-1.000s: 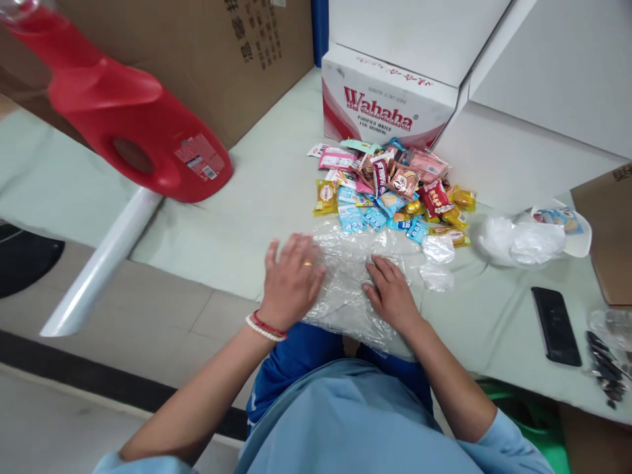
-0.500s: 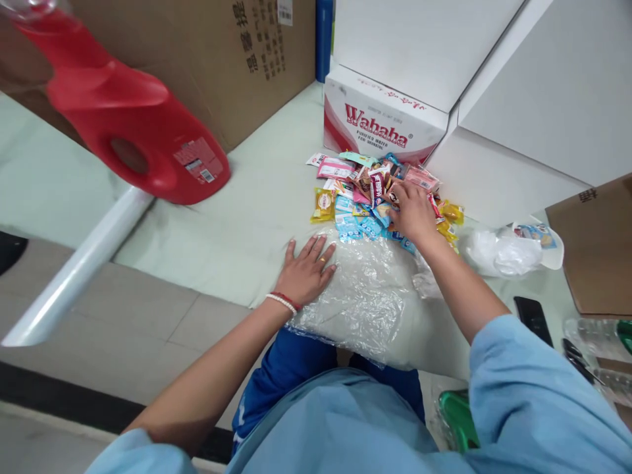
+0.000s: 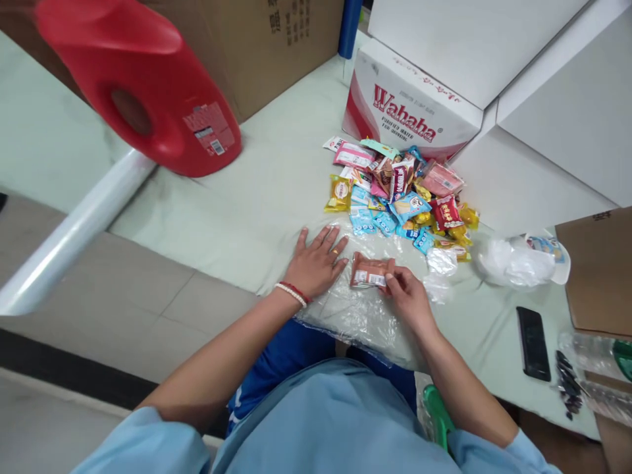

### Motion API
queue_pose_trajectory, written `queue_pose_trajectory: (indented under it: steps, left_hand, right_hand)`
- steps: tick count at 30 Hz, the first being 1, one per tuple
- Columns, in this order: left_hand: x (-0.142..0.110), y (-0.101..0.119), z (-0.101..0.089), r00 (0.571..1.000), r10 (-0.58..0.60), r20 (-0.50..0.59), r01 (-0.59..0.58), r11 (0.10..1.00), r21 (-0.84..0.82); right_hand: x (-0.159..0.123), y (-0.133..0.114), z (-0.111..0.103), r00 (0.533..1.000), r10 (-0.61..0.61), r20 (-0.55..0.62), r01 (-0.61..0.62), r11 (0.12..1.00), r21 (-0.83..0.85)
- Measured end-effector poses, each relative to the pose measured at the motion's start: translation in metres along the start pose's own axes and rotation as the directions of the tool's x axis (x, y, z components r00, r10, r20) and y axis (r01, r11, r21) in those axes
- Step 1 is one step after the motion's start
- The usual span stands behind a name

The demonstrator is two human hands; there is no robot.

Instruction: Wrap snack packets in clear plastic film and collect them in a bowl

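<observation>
While the left hand (image 3: pixel 316 264) lies palm down with its fingers spread on the clear film (image 3: pixel 345 319), the right hand (image 3: pixel 409 299) pinches the right end of a brown packet (image 3: pixel 368 273) between thumb and fingers. The two hands are apart, with the packet between them, its printed panels facing up. It is over the film, near the table's front edge; whether its underside touches the film, I cannot tell. A ring (image 3: pixel 335 251) and two bracelets (image 3: pixel 293 294), one red and one white, are on the left side.

Just beyond the film is a loose pile of snacks (image 3: pixel 395 191), in blue, yellow, red, pink and brown wrappers, against the foot of the Wahaha box (image 3: pixel 405 112). White boxes (image 3: pixel 474 46) rise behind and to the right of it. Right of the snacks are small clear bundles (image 3: pixel 442 261) and a whitish bag (image 3: pixel 518 262); nearer the person, a black phone (image 3: pixel 533 343) lies on the pale green table (image 3: pixel 281 164).

Well to the left, a red bottle (image 3: pixel 192 85) stands near a brown carton (image 3: pixel 237 66), and a white roll (image 3: pixel 79 230) sticks out past the table edge from behind the bottle's base.
</observation>
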State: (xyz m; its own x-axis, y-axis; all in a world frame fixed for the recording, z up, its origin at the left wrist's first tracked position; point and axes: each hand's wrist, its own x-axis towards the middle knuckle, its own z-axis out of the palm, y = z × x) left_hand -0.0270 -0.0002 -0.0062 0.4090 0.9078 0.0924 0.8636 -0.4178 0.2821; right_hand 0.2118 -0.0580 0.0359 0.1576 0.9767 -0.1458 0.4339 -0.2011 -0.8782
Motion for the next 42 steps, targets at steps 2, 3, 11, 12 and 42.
queue_pose_trajectory:
  steps: [2,3,11,12,42]
  left_hand:
    - [0.0,0.0,0.0,1.0,0.009,0.003,-0.009,1.0,-0.005]
    - [0.0,0.0,0.001,1.0,0.012,0.005,-0.012,1.0,-0.007]
    - [0.0,0.0,0.0,1.0,0.012,-0.02,-0.012,1.0,-0.02]
    - [0.0,0.0,-0.001,1.0,0.014,-0.021,-0.015,1.0,-0.021]
    - [0.003,0.001,0.002,0.998,-0.057,-0.035,0.056,0.998,-0.042]
  right_hand:
    - [-0.008,-0.001,-0.005,0.977,-0.191,-0.097,0.156,0.945,-0.288]
    - [-0.008,-0.005,-0.009,0.952,-0.293,-0.089,0.236,0.888,-0.395]
    - [0.022,-0.032,0.0,0.835,-0.2,0.513,0.526,0.565,-0.636]
    - [0.024,-0.032,0.0,0.853,-0.193,0.485,0.496,0.591,-0.636]
    - [0.163,-0.035,-0.061,0.861,-0.48,0.169,0.427,0.5,-0.754]
